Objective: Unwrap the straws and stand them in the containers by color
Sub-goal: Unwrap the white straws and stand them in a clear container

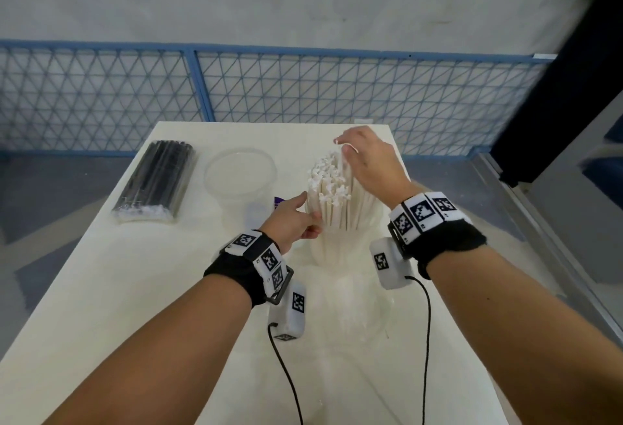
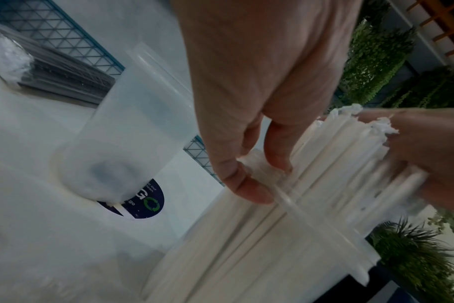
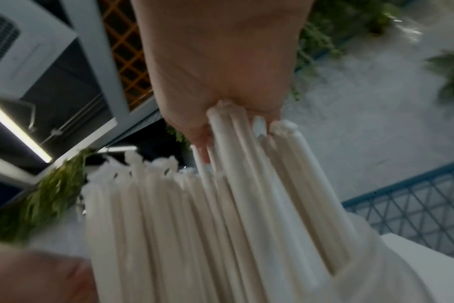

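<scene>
A: so where's the white straws (image 1: 332,198) bundle? standing upright in the near container (image 1: 340,249), long axis straight up; the right hand (image 1: 369,165) sits directly above, pinching a few straw tips.

B: and the left hand (image 1: 293,222)? curled round the bundle's side, I think; wrist view's blurry. Black straws (image 1: 155,181) lie wrapped, far left; the empty container (image 1: 240,175) stands between.

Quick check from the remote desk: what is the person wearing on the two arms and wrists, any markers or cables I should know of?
Both forearms are bare, no sleeves. Each wrist carries a black fabric band topped by white blocks printed with black square fiducial markers. Under each wrist hangs a white camera module with its own marker, and a thin black cable trails from each module.
</scene>
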Action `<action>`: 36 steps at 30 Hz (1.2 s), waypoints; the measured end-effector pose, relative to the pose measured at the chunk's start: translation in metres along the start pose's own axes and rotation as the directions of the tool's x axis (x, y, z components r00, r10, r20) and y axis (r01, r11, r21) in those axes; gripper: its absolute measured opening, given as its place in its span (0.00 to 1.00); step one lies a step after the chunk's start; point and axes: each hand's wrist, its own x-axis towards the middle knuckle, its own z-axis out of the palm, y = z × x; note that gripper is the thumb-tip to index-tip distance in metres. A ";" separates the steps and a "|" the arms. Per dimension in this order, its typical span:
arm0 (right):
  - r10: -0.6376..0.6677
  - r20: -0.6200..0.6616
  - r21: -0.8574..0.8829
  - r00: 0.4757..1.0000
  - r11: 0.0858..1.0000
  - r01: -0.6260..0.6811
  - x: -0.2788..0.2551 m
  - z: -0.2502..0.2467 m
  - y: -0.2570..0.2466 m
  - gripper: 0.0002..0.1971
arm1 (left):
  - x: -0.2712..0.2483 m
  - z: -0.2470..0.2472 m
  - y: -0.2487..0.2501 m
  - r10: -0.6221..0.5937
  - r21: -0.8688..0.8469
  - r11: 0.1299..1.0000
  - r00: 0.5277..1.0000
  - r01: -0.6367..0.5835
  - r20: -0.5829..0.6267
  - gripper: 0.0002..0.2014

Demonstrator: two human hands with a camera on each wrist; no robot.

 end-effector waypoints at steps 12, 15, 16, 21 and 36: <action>-0.141 0.232 -0.135 0.963 0.975 0.175 -0.024 0.017 -0.007 0.24 | 0.001 0.001 -0.001 -0.001 0.013 1.000 1.000 0.001 -0.028 0.29; -0.214 0.176 -0.130 0.961 0.962 0.238 -0.042 0.018 -0.003 0.28 | 0.001 0.000 -0.003 0.010 0.011 1.000 1.000 -0.009 -0.025 0.29; -0.235 0.144 -0.151 0.961 0.955 0.256 -0.048 0.017 0.002 0.28 | 0.000 0.001 -0.003 0.015 0.009 1.000 1.000 -0.014 -0.023 0.30; 0.043 0.004 0.004 0.999 0.999 -0.043 -0.050 0.004 0.016 0.47 | -0.001 0.003 0.000 0.022 0.004 1.000 0.999 -0.022 -0.044 0.32; 0.058 -0.326 0.316 0.944 0.948 0.051 -0.044 0.014 0.004 0.09 | 0.001 0.003 -0.002 0.024 0.014 1.000 0.998 -0.023 -0.058 0.31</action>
